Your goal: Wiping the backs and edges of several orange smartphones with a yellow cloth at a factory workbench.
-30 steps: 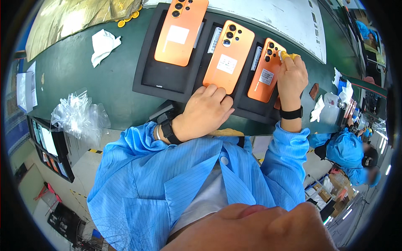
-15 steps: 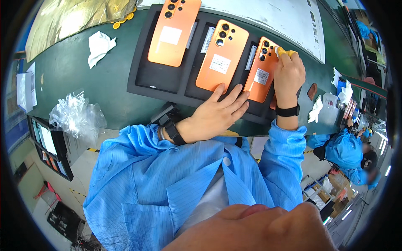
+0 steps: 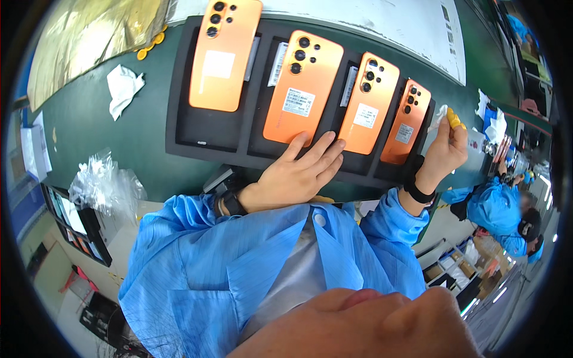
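Note:
Several orange smartphones lie back up in the compartments of a black tray (image 3: 253,154), each with a white label and black camera lenses. My left hand (image 3: 295,173) rests palm down with its fingers spread. Its fingertips touch the tray's near edge and the bottom of the second phone (image 3: 304,83) from the left, close to the third phone (image 3: 367,104). Just right of the tray, my right hand (image 3: 443,156) is raised with yellow finger cots on the fingertips, pinching a small white wipe (image 3: 440,113). The rightmost phone (image 3: 407,122) is the nearest to it.
On the green table, a crumpled white tissue (image 3: 124,89) and a clear plastic bag (image 3: 104,182) lie to the left. Small yellow finger cots (image 3: 152,46) lie at the far left beside a yellowish sheet (image 3: 95,42). A white panel (image 3: 358,21) lies behind the tray. Co-workers in blue (image 3: 495,209) are at the right.
My right hand has moved right, off the third phone, with the wipe, uncovering the rightmost phone. The left hand has stayed on the tray's near edge. The view has shifted slightly.

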A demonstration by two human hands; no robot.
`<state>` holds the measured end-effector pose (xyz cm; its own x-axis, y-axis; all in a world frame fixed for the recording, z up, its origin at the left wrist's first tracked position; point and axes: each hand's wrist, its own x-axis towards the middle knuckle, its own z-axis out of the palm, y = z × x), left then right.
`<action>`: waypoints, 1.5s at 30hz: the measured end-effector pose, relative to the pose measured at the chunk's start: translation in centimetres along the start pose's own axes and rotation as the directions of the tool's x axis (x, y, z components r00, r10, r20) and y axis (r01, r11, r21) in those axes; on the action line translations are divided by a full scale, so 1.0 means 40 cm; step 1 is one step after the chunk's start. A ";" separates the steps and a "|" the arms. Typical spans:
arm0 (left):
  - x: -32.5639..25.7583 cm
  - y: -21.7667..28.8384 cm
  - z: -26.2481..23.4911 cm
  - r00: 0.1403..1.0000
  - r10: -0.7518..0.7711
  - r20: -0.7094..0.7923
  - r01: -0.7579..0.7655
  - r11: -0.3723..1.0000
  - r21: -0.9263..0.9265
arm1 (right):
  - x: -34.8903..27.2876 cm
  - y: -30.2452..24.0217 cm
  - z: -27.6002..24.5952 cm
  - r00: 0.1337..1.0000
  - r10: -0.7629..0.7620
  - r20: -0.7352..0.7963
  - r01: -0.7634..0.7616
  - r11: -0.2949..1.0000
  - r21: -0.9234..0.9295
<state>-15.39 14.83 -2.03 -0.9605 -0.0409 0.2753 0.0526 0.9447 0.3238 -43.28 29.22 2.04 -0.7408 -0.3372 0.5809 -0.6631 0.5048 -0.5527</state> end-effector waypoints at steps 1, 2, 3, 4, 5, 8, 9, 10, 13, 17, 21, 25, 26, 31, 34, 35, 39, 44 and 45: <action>-0.001 0.002 -0.003 1.000 -0.009 0.009 0.008 0.999 0.044 | -0.007 0.016 -0.010 0.997 0.062 -0.051 -0.061 0.998 0.007; 0.000 0.003 -0.001 1.000 0.007 0.015 -0.007 0.999 0.036 | -0.010 0.018 -0.020 0.996 0.071 -0.060 -0.071 0.997 -0.005; 0.001 0.003 0.000 1.000 -0.008 0.011 0.007 0.999 0.042 | -0.010 0.015 -0.029 0.984 0.143 -0.101 -0.143 0.990 0.016; 0.002 0.001 0.002 1.000 -0.023 0.006 0.023 0.999 0.048 | -0.012 0.016 -0.038 0.966 0.214 -0.142 -0.210 0.977 0.041; 0.002 0.001 0.002 1.000 -0.023 0.007 0.023 0.996 0.083 | -0.012 0.032 -0.046 0.971 0.181 -0.156 -0.180 0.983 0.025; 0.004 0.002 0.007 0.999 -0.034 -0.012 0.035 0.993 0.114 | -0.018 0.069 -0.045 0.964 0.214 -0.159 -0.213 0.977 0.028; 0.000 -0.003 0.021 0.999 -0.007 -0.044 0.015 0.983 0.182 | -0.023 0.074 -0.047 0.967 0.228 -0.113 -0.233 0.972 -0.030; 0.001 -0.004 0.024 0.999 0.002 -0.042 0.006 0.983 0.182 | -0.023 0.071 -0.045 0.965 0.232 -0.121 -0.237 0.971 -0.032; 0.001 -0.004 0.025 0.999 0.009 -0.046 0.001 0.976 0.218 | -0.020 0.034 -0.020 0.992 0.128 0.004 -0.126 0.985 -0.119; 0.001 -0.004 0.024 0.999 0.004 -0.034 0.004 0.976 0.217 | 0.034 0.007 0.025 0.990 -0.032 0.136 0.058 0.980 -0.188; -0.002 0.001 0.018 1.000 -0.017 0.004 0.016 0.980 0.200 | 0.078 0.078 0.084 0.977 0.080 0.196 -0.030 0.969 -0.244; 0.008 0.006 0.009 1.000 -0.018 0.010 0.016 0.980 0.196 | 0.080 0.149 0.062 0.980 0.199 0.032 -0.192 0.971 -0.142; 0.004 0.006 0.008 1.000 -0.018 0.005 0.017 0.989 0.146 | 0.078 0.130 0.067 0.982 0.185 0.038 -0.178 0.974 -0.140; -0.004 0.001 0.015 1.000 -0.015 -0.027 0.017 0.996 0.092 | 0.066 0.050 0.106 0.993 0.019 0.113 -0.024 0.999 0.042; -0.003 0.001 0.015 1.000 -0.013 -0.027 0.015 0.996 0.086 | 0.071 0.026 0.124 0.980 -0.093 0.176 0.077 0.992 0.095; -0.004 0.002 0.016 0.999 -0.015 -0.029 0.017 0.996 0.088 | 0.073 0.021 0.127 0.960 -0.188 0.209 0.186 0.982 0.033; -0.004 0.001 0.012 1.000 -0.017 -0.021 0.018 0.997 0.075 | 0.080 0.020 0.109 0.963 -0.124 0.239 0.136 0.990 -0.032; -0.010 -0.005 0.039 0.996 0.012 -0.089 -0.001 0.992 0.128 | 0.065 0.017 0.114 0.973 -0.086 0.214 0.086 0.996 0.009; -0.011 -0.003 0.039 0.996 0.009 -0.088 0.002 0.993 0.122 | 0.068 -0.001 0.120 0.952 -0.173 0.253 0.183 0.983 -0.019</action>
<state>-15.40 15.26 -3.61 -0.9323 -0.0610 0.3566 0.0171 0.9772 0.2118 -45.79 24.47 0.77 -0.6179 -0.6091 0.4973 -0.7855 0.4497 -0.4251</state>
